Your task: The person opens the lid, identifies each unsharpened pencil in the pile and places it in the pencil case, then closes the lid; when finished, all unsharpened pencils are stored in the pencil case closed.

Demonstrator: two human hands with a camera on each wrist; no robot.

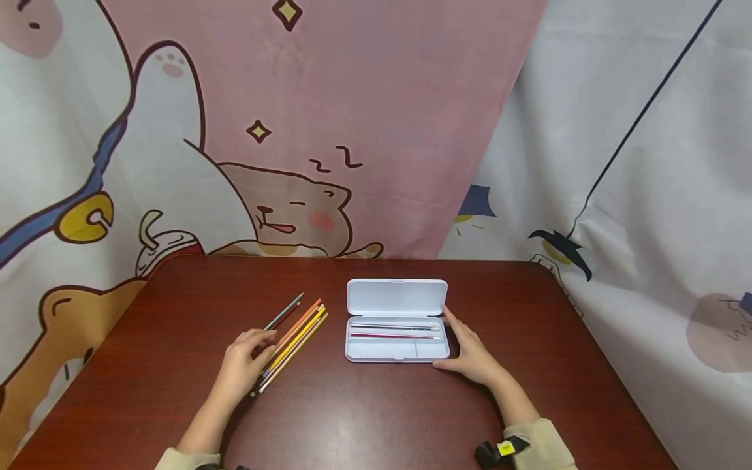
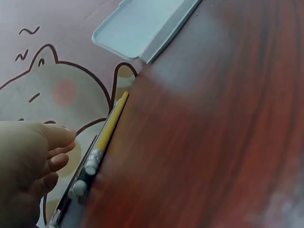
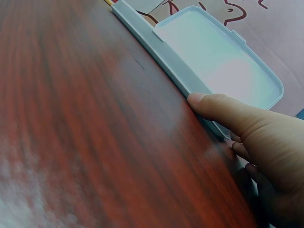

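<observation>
Head view: the pencils [image 1: 296, 339] lie in a slanting bunch on the table [image 1: 352, 411], left of the case [image 1: 382, 350], whose lid [image 1: 396, 297] is open; two slim rods [image 1: 388, 336] lie inside. The left hand [image 1: 243, 359] arches over the bunch's left side, thumb and forefinger parted; whether they touch a pencil I cannot tell. A teal pencil [image 1: 284, 311] sits partly under that hand, so a careless sweep of the fingers could send it rolling. The others lie so close together that a grab at one could drag its neighbours askew. The right hand [image 1: 472, 352] spans and holds the case's right end, fingers spread, thumb at the front corner, forefinger by the hinge; a knock from that finger could tip the lid forward.

Left wrist: the fingers are loosely bent, nothing visibly pinched between them. A yellow pencil [image 2: 108, 128] lies on the side away from the hand, and a shove could roll it off from the bunch.

Right wrist: the thumb rests on the front edge; the other fingers are partly hidden. Should the thumb press unevenly, the case could skid or twist, jostling the rods
</observation>
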